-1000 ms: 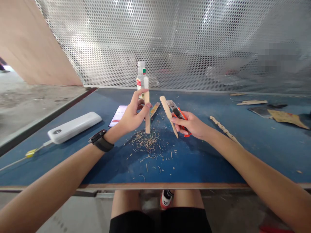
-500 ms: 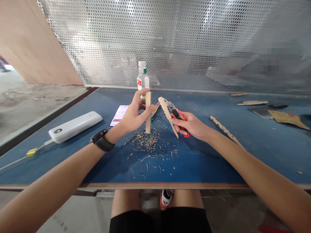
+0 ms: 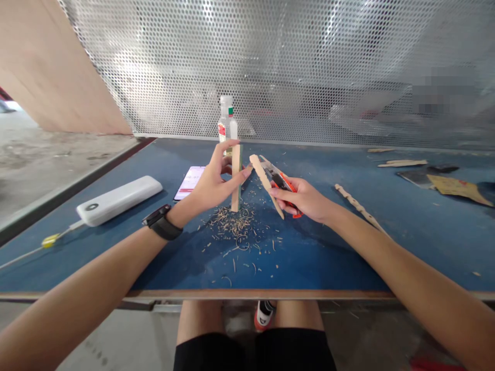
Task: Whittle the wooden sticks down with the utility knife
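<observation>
My left hand [image 3: 218, 178] is closed around a flat wooden block [image 3: 235, 180] with a greenish side, held upright above a pile of wood shavings [image 3: 234, 221]. In my right hand [image 3: 303, 198] are both an orange and black utility knife [image 3: 283, 185] and a notched, carved wooden stick [image 3: 263, 178]. The stick slants with its thick end up and its thin end toward me. The knife's blade points away from me, close beside the stick. Behind my left thumb another thin wooden piece is partly hidden.
A phone [image 3: 188, 183] and a white power bank [image 3: 119, 201] with a cable lie to the left. Glass bottles [image 3: 226, 121] stand by the perforated metal panel [image 3: 270, 67]. Rightward lie another carved stick [image 3: 359, 208], wood strips [image 3: 402, 163] and sandpaper [image 3: 458, 189].
My left thumb has shifted slightly to the right, away from the block's face. The stick and knife have tilted a little leftward in my right hand. Otherwise the scene looks the same.
</observation>
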The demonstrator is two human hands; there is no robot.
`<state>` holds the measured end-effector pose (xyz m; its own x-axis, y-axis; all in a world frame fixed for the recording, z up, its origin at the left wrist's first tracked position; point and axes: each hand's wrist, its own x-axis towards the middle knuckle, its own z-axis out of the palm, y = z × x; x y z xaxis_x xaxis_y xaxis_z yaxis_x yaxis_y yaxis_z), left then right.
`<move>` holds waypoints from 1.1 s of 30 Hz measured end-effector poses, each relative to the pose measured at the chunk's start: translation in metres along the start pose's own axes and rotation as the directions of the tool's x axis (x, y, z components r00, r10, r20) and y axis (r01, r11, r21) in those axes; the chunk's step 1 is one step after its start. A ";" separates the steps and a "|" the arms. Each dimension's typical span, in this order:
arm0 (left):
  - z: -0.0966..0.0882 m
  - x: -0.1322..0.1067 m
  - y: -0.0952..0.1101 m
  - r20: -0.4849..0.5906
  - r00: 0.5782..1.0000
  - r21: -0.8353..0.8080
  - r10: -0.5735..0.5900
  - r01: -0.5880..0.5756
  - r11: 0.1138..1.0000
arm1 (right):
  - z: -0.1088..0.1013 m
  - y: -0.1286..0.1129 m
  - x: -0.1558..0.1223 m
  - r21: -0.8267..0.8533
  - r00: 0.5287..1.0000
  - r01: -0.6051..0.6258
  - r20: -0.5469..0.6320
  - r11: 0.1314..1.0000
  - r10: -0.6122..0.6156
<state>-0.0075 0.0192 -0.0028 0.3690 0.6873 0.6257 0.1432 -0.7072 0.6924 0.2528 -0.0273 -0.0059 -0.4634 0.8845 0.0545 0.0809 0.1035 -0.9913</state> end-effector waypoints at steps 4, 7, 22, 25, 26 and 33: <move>0.000 0.000 -0.003 -0.008 1.000 -0.016 0.013 -0.013 1.000 | 0.000 0.002 0.000 -0.006 1.000 0.008 0.007 1.000 -0.008; 0.000 -0.001 -0.003 -0.004 1.000 -0.009 -0.001 0.001 1.000 | 0.001 0.002 0.000 -0.006 1.000 0.012 0.021 1.000 -0.011; 0.001 0.000 -0.007 -0.007 1.000 -0.031 0.025 -0.025 0.999 | 0.002 0.002 0.000 -0.011 1.000 -0.001 0.027 1.000 0.001; 0.001 0.000 -0.005 -0.003 1.000 -0.030 0.015 -0.015 0.999 | 0.002 0.002 0.000 -0.009 1.000 0.002 0.029 1.000 -0.002; 0.001 -0.001 -0.005 -0.001 1.000 -0.031 0.013 -0.013 0.999 | 0.002 0.002 0.000 -0.008 1.000 0.000 0.027 1.000 0.000; 0.000 -0.001 -0.005 0.003 1.000 -0.019 0.011 -0.011 1.000 | 0.003 0.001 -0.001 -0.023 1.000 -0.003 0.016 1.000 0.003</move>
<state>-0.0082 0.0223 -0.0070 0.3730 0.6788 0.6325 0.1216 -0.7116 0.6920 0.2508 -0.0293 -0.0073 -0.4768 0.8776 0.0494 0.1028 0.1115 -0.9884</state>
